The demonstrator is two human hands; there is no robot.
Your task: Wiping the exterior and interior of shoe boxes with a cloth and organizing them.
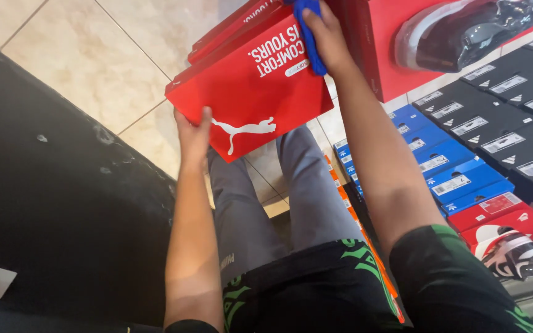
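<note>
My left hand (pixel 192 137) grips the near edge of a red shoebox (pixel 248 92) with a white animal logo, held tilted out in front of me. Another red box shows just behind it at the top. On top of the box's far side, my right hand (pixel 327 38) presses a blue cloth (pixel 311 43). My grey trousers and black shirt with green marks show below.
Stacked shoeboxes fill the right: black ones (pixel 513 105), blue ones (pixel 458 176), red ones (pixel 495 213). A dark shoe (pixel 464 31) lies on a red box at top right, a striped shoe (pixel 516 256) lower right. A black surface (pixel 57 203) lies left, beige floor tiles (pixel 94 55) beyond.
</note>
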